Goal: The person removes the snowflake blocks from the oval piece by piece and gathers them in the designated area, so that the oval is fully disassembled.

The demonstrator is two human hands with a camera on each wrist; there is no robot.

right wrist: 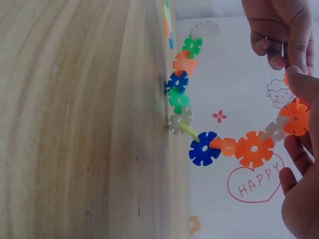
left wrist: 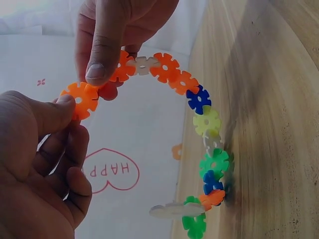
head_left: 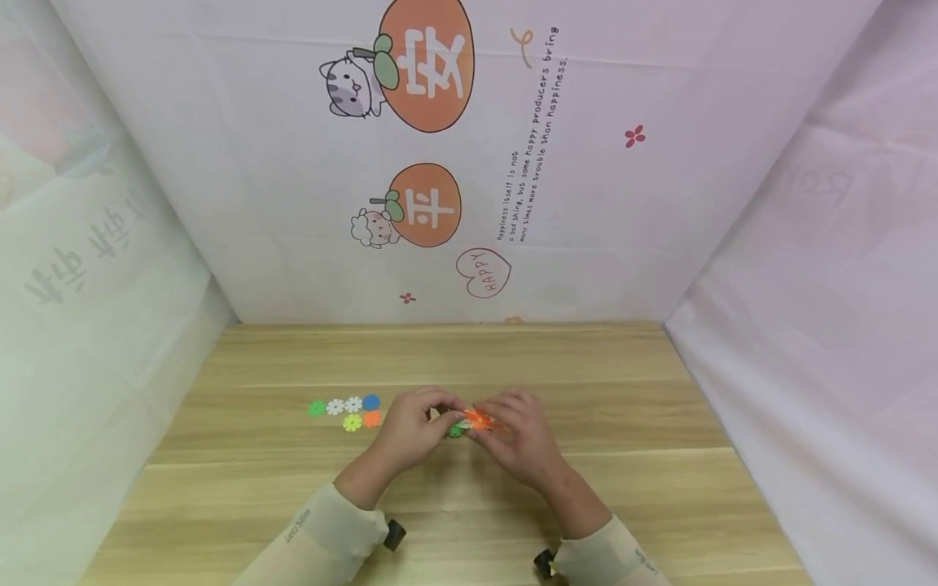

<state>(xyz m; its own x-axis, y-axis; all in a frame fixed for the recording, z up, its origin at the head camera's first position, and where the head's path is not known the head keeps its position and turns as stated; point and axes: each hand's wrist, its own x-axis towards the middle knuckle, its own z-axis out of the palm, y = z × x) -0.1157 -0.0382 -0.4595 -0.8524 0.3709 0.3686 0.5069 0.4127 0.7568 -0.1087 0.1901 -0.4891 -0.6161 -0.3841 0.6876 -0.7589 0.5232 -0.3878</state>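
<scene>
A curved chain of interlocked plastic snowflake discs (left wrist: pixel 165 67), orange, blue, green, yellow and whitish, hangs between the hands and bends down to the tabletop. My left hand (head_left: pixel 417 425) pinches an orange snowflake disc (left wrist: pixel 79 101) at one end of it, thumb against fingers. Close beside it, my right hand (head_left: pixel 522 431) pinches the neighbouring orange discs (right wrist: pixel 295 119). The lower run, with a blue disc (right wrist: pixel 204 149) and a green disc (left wrist: pixel 215 164), lies near or on the wood. At its far end a whitish disc (left wrist: pixel 172 210) sticks out sideways from a green one.
Left of the hands, several loose snowflake discs lie flat on the wooden table (head_left: pixel 242 456): green (head_left: pixel 317 408), white (head_left: pixel 335 406), blue (head_left: pixel 371 402), yellow (head_left: pixel 352 422) and orange (head_left: pixel 373 418). White printed cloth (head_left: pixel 586 203) hangs behind and on both sides.
</scene>
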